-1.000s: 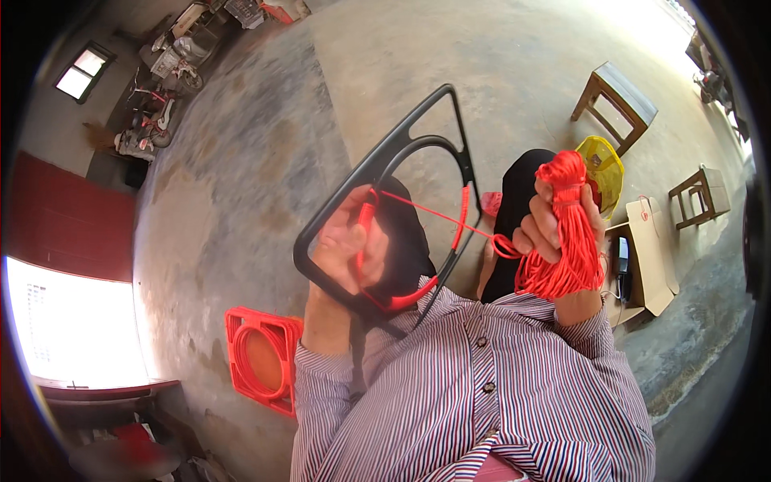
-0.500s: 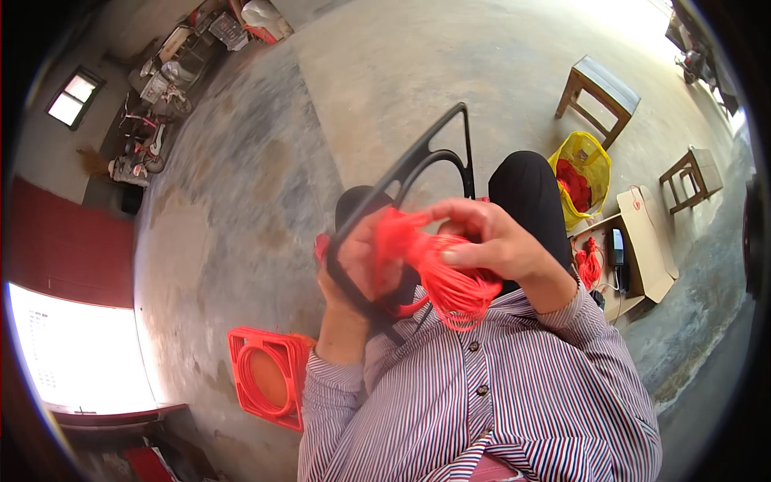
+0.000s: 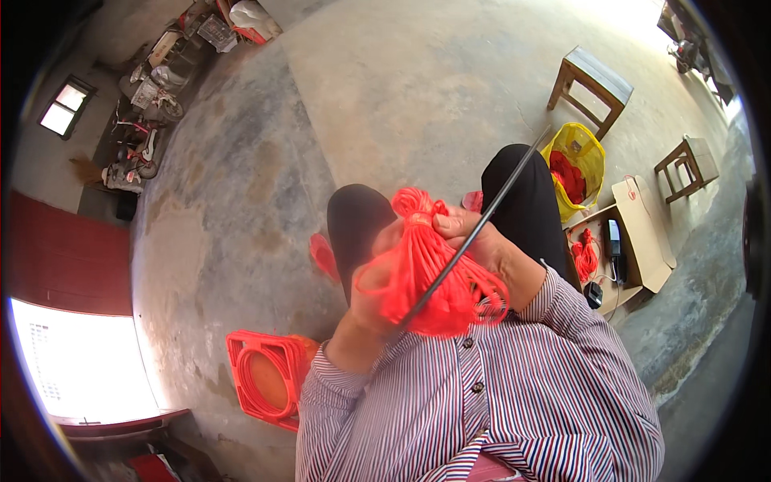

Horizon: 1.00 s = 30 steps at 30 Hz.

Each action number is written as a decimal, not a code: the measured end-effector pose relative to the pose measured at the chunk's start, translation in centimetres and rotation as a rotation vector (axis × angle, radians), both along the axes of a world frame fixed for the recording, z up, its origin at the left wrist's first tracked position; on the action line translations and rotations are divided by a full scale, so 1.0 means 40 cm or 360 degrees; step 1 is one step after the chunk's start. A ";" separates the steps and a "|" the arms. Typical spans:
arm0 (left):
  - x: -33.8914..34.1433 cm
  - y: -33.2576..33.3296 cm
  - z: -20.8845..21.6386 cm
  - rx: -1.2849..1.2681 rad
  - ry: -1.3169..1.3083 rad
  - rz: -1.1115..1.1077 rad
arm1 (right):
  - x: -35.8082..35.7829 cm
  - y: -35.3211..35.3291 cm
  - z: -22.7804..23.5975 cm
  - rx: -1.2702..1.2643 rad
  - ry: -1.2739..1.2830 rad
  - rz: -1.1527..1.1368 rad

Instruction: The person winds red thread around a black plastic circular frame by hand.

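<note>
Cord bundle, red, clamped by right hand & left hand against black frame; mid-wrap, needs steady tension.

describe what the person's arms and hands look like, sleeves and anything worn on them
Both arms wear long sleeves of one button-up shirt, striped lengthwise in thin red, white and dark blue lines. The left sleeve and the right sleeve each end in a cuff at the wrist. The left hand and right hand are bare: no gloves, and no rings or watch show.
</note>
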<state>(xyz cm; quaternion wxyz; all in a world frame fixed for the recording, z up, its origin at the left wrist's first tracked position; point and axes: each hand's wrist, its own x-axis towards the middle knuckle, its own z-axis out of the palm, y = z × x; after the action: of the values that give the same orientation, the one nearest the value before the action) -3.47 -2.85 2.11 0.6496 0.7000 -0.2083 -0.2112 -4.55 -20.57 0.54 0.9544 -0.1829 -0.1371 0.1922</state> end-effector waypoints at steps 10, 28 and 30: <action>0.063 0.038 0.016 -0.0974 0.0799 -0.0289 | -0.001 -0.074 -0.133 -0.0387 0.0376 -0.0724; 0.139 0.102 -0.039 -0.0964 0.0627 -0.0177 | -0.035 -0.074 0.002 -0.0469 0.0291 -0.0717; 0.125 0.074 0.023 -0.0433 0.0409 -0.0181 | -0.055 -0.071 0.022 -0.0844 -0.0029 -0.0456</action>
<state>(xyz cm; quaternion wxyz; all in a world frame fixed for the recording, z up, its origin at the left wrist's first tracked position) 1.54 0.11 3.03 0.7464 0.5602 -0.1894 -0.3051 -6.76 -23.40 1.42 0.8894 -0.4450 -0.0634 0.0831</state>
